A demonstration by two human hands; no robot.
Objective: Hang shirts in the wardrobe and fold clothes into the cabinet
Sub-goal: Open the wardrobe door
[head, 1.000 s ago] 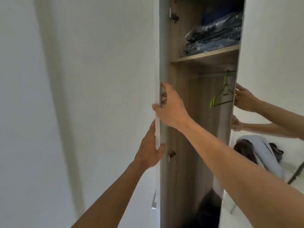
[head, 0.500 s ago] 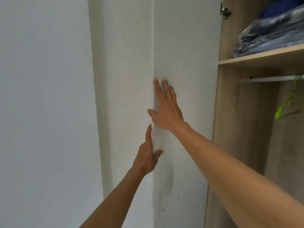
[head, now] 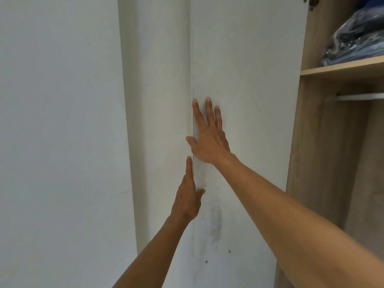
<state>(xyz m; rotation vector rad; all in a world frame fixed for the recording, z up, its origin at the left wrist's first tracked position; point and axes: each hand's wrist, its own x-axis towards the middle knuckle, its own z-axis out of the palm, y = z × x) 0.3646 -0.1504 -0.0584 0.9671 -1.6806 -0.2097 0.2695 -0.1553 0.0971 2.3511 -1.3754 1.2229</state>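
The right hand [head: 209, 140] lies flat against the inner face of the open white wardrobe door [head: 245, 80], its fingers straight and spread, the thumb reaching over the door's free edge; its grip is wide and holds nothing. Just below it, the left hand [head: 188, 196] stands edge-on at that same door edge, fingers straight and pointing up along it, with the thumb resting on the door's face; this grip too is wide, touching the panel but curled round nothing. Left of the door edge a white panel [head: 158, 100] stands, and beyond it a plain white wall [head: 58, 121]. At the right, the wardrobe [head: 324, 163] shows its wood-grain interior. A shelf [head: 342, 68] crosses it high up, and on the shelf lies a pile of folded blue clothes [head: 357, 40], the top ones wrapped in clear plastic. Under the shelf a metal hanging rail [head: 359, 97] runs to the right. A dark hinge [head: 311, 1] sits at the top of the door, where it meets the wardrobe side. Grey smudges and two small dark spots mark the lower part of the door.
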